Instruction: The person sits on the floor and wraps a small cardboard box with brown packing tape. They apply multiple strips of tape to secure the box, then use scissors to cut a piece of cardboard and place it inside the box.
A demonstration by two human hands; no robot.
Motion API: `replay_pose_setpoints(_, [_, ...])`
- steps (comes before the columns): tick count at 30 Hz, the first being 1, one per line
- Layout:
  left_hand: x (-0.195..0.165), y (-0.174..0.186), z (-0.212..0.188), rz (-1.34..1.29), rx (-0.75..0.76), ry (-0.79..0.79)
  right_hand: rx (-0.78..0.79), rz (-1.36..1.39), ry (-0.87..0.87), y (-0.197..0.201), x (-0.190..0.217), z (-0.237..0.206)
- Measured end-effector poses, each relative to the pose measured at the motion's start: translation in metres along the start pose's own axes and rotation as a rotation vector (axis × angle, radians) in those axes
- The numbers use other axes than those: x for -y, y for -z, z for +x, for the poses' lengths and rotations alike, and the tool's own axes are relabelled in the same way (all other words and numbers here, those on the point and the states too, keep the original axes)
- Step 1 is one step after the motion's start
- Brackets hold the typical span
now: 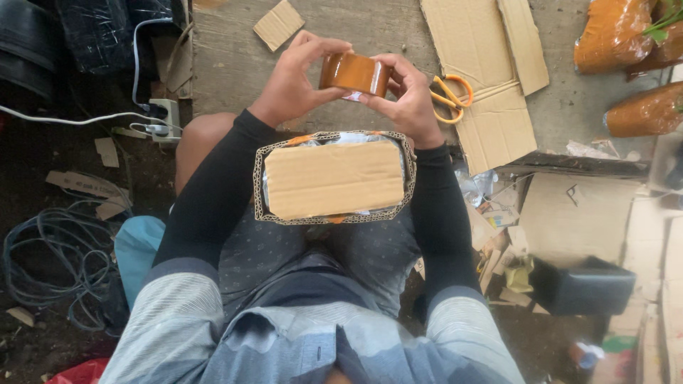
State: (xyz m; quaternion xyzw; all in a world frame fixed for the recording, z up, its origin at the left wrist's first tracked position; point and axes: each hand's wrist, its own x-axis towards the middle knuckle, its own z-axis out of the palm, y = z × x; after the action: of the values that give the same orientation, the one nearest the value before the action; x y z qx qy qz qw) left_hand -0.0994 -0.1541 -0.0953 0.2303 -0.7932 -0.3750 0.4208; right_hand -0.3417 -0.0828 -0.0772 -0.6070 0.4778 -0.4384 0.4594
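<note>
Brown tape roll pinched between left hand and right hand, both grips closed on it, above lap. Cardboard-topped packet resting on thighs just below. Orange-handled scissors on cardboard sheet beside right hand, on bench.

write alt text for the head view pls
Both hands, left hand and right hand, hold a brown roll of packing tape above a foil-lined cardboard box resting on the person's lap. Orange-handled scissors lie on flattened cardboard nearby.
</note>
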Motion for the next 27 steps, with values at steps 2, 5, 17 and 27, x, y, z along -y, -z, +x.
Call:
replay_pose_setpoints(2, [-0.001, 0.0, 0.0, 0.019, -0.027, -0.039, -0.014, 0.113, -0.057, 0.0, 0.0, -0.002])
replay_pose_setpoints(5, [-0.003, 0.002, 0.0, 0.035, -0.041, -0.103, 0.012, 0.168, 0.004, -0.001, 0.0, -0.004])
replay_pose_setpoints(17, [-0.006, 0.004, -0.003, -0.038, -0.049, -0.034, 0.081, 0.232, -0.014, 0.002, -0.008, -0.005])
replay_pose_setpoints(27, [-0.01, 0.005, -0.003, 0.04, -0.022, -0.09, 0.195, 0.223, -0.08, 0.001, -0.002, -0.006])
